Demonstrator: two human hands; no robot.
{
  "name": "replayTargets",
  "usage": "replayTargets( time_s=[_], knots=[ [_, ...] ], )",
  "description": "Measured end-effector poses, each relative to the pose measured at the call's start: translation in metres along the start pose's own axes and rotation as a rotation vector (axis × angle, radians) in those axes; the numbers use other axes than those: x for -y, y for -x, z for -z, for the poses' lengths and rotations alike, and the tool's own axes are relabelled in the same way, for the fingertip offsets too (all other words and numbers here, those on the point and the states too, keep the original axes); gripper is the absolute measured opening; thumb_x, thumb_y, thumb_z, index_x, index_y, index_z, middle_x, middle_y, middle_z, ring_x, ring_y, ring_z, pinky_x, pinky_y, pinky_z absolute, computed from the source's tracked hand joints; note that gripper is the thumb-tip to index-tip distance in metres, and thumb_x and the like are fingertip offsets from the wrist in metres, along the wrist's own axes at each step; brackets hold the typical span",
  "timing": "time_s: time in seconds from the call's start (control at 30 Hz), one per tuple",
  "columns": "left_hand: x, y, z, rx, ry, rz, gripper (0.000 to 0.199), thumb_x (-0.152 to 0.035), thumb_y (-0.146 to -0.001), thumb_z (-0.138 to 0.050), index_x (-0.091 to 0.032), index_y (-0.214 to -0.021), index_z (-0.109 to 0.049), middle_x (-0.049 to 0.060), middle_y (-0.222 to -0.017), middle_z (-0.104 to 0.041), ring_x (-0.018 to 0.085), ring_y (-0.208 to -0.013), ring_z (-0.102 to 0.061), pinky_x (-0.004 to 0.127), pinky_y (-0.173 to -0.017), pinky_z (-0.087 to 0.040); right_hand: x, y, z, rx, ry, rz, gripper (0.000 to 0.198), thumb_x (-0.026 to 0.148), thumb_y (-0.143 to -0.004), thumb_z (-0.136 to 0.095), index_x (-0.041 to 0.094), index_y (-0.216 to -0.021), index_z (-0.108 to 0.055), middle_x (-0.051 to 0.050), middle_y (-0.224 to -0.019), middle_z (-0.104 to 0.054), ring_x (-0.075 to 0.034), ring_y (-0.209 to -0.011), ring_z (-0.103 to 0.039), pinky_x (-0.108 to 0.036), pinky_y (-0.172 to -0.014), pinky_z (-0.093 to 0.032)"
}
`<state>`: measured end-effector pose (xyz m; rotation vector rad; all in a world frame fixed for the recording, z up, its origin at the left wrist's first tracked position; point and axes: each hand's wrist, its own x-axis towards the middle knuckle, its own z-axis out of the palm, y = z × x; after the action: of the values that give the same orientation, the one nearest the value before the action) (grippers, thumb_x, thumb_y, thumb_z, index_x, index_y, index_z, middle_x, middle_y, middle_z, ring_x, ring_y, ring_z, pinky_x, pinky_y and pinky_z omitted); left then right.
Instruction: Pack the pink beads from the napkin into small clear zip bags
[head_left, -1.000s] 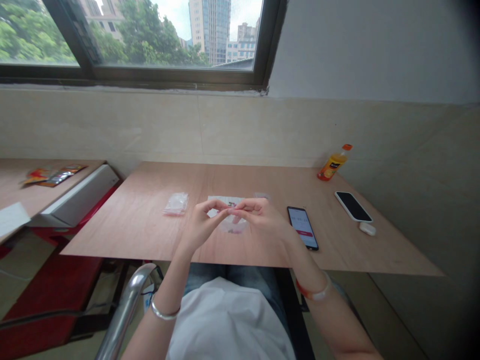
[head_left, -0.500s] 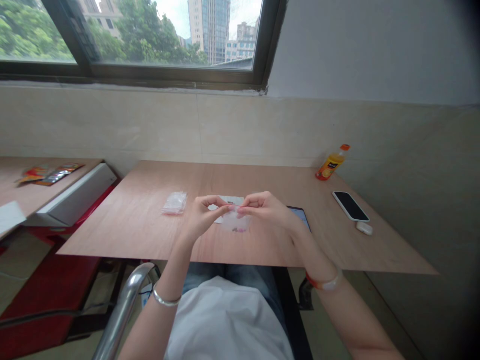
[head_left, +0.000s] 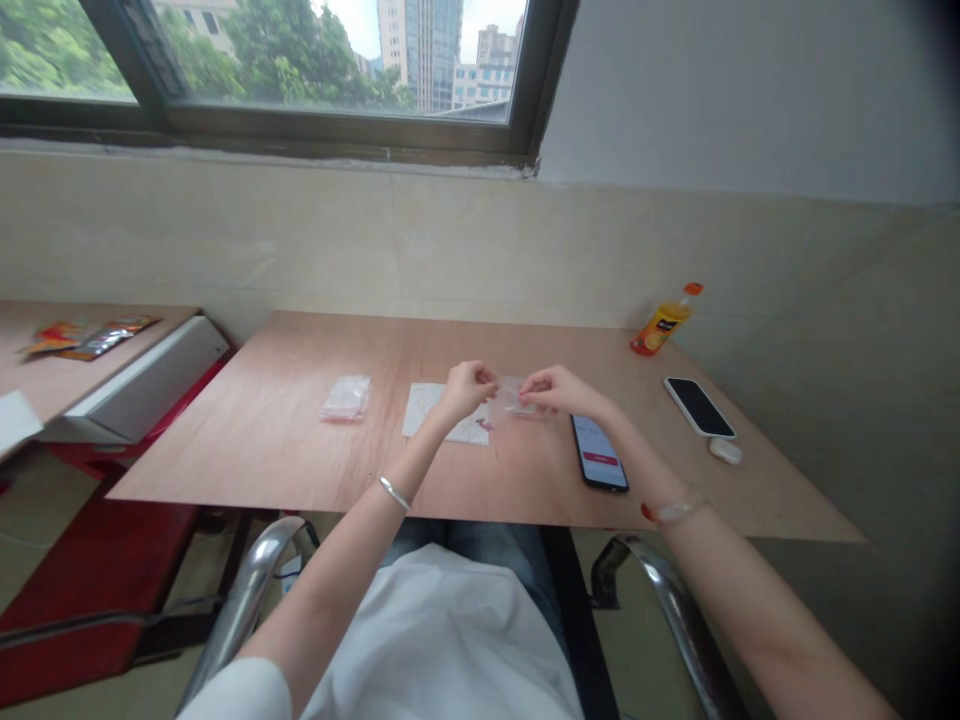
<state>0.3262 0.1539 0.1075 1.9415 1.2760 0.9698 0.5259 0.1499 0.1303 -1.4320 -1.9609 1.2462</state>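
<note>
A pale wood-grain bench (head_left: 262, 430) carries everything about the person's 2 hands. On it lies a flat white sheet (head_left: 420, 405), partly behind the left forearm, with dark pink marks near its lower right corner; whether these are printed cannot be told. The left hand (head_left: 471, 386) and the right hand (head_left: 561, 392) are raised side by side near the sheet's right edge, apart from each other, thumb and fingertips of each pinched on clear film. Just below the right hand lies a phone (head_left: 600, 455), its screen lit with a red bar. Well to the left of the sheet sits a stack of clear bags (head_left: 346, 397), glossy, with a pinkish lower edge. The clear film (head_left: 508, 387) itself spans the gap between the 2 hands: thin, colourless, see-through, faintly shiny. Its full outline is too faint to tell.
</note>
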Motion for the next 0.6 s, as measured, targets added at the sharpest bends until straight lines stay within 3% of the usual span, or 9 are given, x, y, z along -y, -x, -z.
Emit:
replayTargets(
  time_s=[0.1, 0.2, 0.27, 0.37, 0.6],
  knots=[
    [0.003, -0.033, -0.018, -0.017, -0.105, -0.061, 0.013, -0.006, -0.078, -0.053, -0.011, -0.08, -0.065, 0.009, -0.08, -0.07, 0.017, -0.076, -0.066, 0.029, -0.072, -0.052, -0.02, -0.019, 0.015, -0.232, 0.171, 0.038, 0.016, 0.027, -0.074, -0.064, 0.012, -0.076, -0.07, -0.007, -0.069, -0.071, -0.017, -0.059, -0.065, -0.024, -0.052, -0.046],
    [0.01, -0.051, -0.037, 0.031, -0.194, -0.136, 0.021, -0.007, -0.084, -0.046, -0.013, -0.091, -0.065, 0.012, -0.095, -0.069, 0.019, -0.091, -0.064, 0.032, -0.084, -0.049, -0.04, -0.026, 0.022, -0.42, 0.44, 0.127, 0.019, 0.022, -0.081, -0.055, 0.014, -0.085, -0.072, -0.01, -0.087, -0.074, -0.02, -0.078, -0.067, -0.029, -0.069, -0.049],
    [0.019, -0.05, -0.052, 0.099, -0.251, -0.172, 0.024, -0.007, -0.086, -0.043, -0.013, -0.094, -0.065, 0.013, -0.098, -0.069, 0.021, -0.094, -0.064, 0.032, -0.086, -0.048, -0.054, -0.024, 0.018, -0.378, 0.675, 0.07, 0.023, 0.021, -0.085, -0.051, 0.016, -0.089, -0.073, -0.011, -0.096, -0.074, -0.023, -0.087, -0.067, -0.03, -0.076, -0.048],
    [0.037, -0.032, -0.074, 0.221, -0.331, -0.2, 0.024, -0.005, -0.082, -0.047, -0.013, -0.093, -0.066, 0.014, -0.094, -0.07, 0.021, -0.092, -0.065, 0.031, -0.086, -0.048, -0.074, -0.015, 0.001, -0.179, 0.951, -0.099, 0.027, 0.018, -0.087, -0.048, 0.016, -0.089, -0.074, -0.014, -0.099, -0.073, -0.026, -0.094, -0.067, -0.03, -0.077, -0.046],
    [0.063, 0.002, -0.1, 0.367, -0.457, -0.276, 0.028, -0.005, -0.085, -0.042, -0.012, -0.1, -0.065, 0.016, -0.108, -0.067, 0.022, -0.106, -0.06, 0.039, -0.101, -0.038, -0.094, -0.003, -0.021, -0.107, 0.977, -0.147, 0.03, 0.016, -0.089, -0.045, 0.017, -0.098, -0.073, -0.016, -0.102, -0.072, -0.026, -0.098, -0.066, -0.031, -0.082, -0.044]
  ],
)
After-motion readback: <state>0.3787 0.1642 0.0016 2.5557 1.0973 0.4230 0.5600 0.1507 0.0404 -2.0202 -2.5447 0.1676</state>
